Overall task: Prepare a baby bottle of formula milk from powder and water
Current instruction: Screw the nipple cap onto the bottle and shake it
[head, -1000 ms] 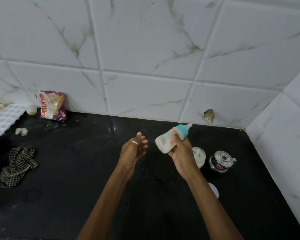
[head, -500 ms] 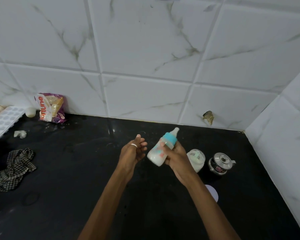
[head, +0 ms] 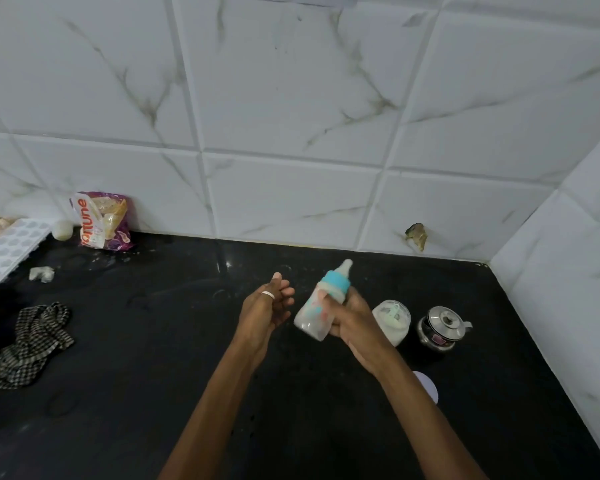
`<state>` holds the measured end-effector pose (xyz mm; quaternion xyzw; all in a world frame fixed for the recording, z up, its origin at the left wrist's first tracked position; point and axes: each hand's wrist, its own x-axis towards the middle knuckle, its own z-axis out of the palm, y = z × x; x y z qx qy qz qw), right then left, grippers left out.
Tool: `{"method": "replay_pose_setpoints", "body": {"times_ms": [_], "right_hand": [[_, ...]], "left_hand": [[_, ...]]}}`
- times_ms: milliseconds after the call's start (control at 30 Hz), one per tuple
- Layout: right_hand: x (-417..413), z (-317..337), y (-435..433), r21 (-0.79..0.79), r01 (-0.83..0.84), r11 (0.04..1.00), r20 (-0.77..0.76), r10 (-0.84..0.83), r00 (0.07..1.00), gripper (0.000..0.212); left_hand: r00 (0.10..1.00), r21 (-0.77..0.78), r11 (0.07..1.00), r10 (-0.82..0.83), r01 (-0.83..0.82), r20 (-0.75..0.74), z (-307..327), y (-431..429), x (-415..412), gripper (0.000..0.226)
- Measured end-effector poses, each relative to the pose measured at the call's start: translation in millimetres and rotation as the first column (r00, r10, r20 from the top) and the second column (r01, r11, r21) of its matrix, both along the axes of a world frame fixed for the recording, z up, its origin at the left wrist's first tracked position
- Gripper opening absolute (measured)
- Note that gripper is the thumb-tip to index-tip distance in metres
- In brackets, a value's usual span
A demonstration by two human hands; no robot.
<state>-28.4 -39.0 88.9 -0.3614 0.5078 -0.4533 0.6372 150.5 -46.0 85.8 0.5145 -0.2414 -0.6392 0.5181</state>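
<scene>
The right hand [head: 352, 320] grips the bottle [head: 314, 313], with the fingers wrapped round its body from the right side and one fingertip lying just under the blue collar. The bottle is held above the counter [head: 153, 375], between the two hands. It is tilted, with the teat pointing up and to the far right and the base pointing to the near left. The body is clear with coloured print, and white liquid shows in its lower part.

The left hand [head: 265, 306] is just left of the bottle and does not touch it. Its fingers are loosely curled, with the palm turned toward the bottle, and it holds nothing. One finger carries a pale ring [head: 268, 294].

Just right of the right hand, a clear jar [head: 392, 322] stands on the counter. It is open at the top and holds white powder, with a pale scoop-like piece lying in it. Right of the jar stands a small steel pot [head: 442, 327] with its lid on. Nearer, a pale disc [head: 426, 386] lies flat, partly hidden by the right forearm.

Well to the left lies a crumpled checked cloth [head: 28, 344]. At the far left, against the tiled wall [head: 291, 98], stand a purple pouch [head: 103, 220] and a white moulded tray [head: 9, 249], with a small white ball [head: 62, 230] between them. The wall has a chipped spot [head: 417, 233] low down, beyond the jar.
</scene>
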Motion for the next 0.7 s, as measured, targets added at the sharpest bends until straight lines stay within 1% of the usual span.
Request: {"method": "replay_pose_setpoints", "body": {"times_ms": [33,67,133,167,200,267,300,333,367,433,467,500,567,600,633,667,700], "right_hand": [[-0.1,-0.4,1.4,-0.002,-0.021,1.000,-0.008,0.021,1.000,0.067],[-0.7,0.3,0.6,0.001,0.015,1.000,0.040,-0.015,0.999,0.067],[-2.2,2.2,-2.3,0.038,0.206,0.978,0.228,-0.210,0.951,0.063],[-2.5,2.3,-3.9,0.042,0.255,0.966,0.250,-0.257,0.934,0.060],[-2.7,2.0,-4.1,0.022,0.236,0.971,0.218,-0.235,0.947,0.060],[-1.6,0.9,-1.0,-0.006,0.083,0.997,0.058,-0.083,0.995,0.068],[-1.7,0.4,-0.1,-0.002,0.031,1.000,0.017,-0.031,0.999,0.072],[-2.3,0.9,-0.2,-0.002,0.033,0.999,0.021,-0.033,0.999,0.073],[-3.2,2.2,-1.3,0.004,0.086,0.996,0.085,-0.086,0.993,0.071],[-4.6,2.2,-5.1,0.048,0.265,0.963,0.256,-0.268,0.929,0.066],[-4.9,1.4,-6.3,0.049,0.292,0.955,0.261,-0.295,0.919,0.064],[-5.5,0.0,-5.7,0.027,0.253,0.967,0.209,-0.253,0.945,0.065],[-5.0,-2.7,-1.1,-0.002,0.058,0.998,0.036,-0.057,0.998,0.069],[-5.0,-3.0,0.1,-0.003,0.012,1.000,-0.005,-0.012,1.000,0.070],[-5.8,-3.0,-0.5,-0.012,0.027,1.000,0.009,-0.027,1.000,0.070],[-5.8,-1.5,-1.7,-0.003,0.104,0.995,0.082,-0.103,0.991,0.069],[-5.9,-0.7,-3.8,0.024,0.212,0.977,0.187,-0.212,0.959,0.067]], "left_hand": [[1.000,-0.001,1.000,-0.007,0.007,0.003,0.0,-0.1,-0.4,0.035],[1.000,-0.004,1.000,-0.011,0.011,0.004,0.7,0.0,-0.6,0.035],[1.000,-0.013,1.000,-0.010,0.010,0.003,1.6,0.3,-1.1,0.035],[1.000,-0.015,1.000,-0.006,0.006,0.005,1.7,0.9,-0.8,0.035],[1.000,-0.014,1.000,-0.003,0.003,0.007,1.8,1.3,-0.7,0.035],[1.000,-0.007,1.000,-0.004,0.004,0.008,1.3,1.9,-0.4,0.035],[1.000,-0.002,1.000,-0.008,0.008,0.008,0.8,1.7,-0.3,0.035],[1.000,0.001,1.000,-0.012,0.012,0.010,0.8,1.8,-0.2,0.035],[1.000,0.000,1.000,-0.014,0.014,0.012,1.0,1.9,-0.1,0.035],[1.000,-0.012,1.000,-0.012,0.012,0.012,1.2,2.3,0.3,0.036],[1.000,-0.017,1.000,-0.009,0.009,0.012,1.0,2.6,0.9,0.036],[1.000,-0.019,1.000,-0.008,0.008,0.011,1.0,3.0,1.3,0.036],[1.000,-0.012,1.000,-0.006,0.006,0.012,0.4,3.3,1.7,0.037],[1.000,-0.007,1.000,-0.007,0.007,0.015,0.2,3.3,1.7,0.037],[1.000,-0.004,1.000,-0.009,0.009,0.015,0.6,3.1,1.5,0.037],[1.000,-0.003,1.000,-0.009,0.009,0.011,1.1,3.0,1.5,0.037],[1.000,-0.005,1.000,-0.008,0.008,0.007,1.5,3.1,1.3,0.037]]}}
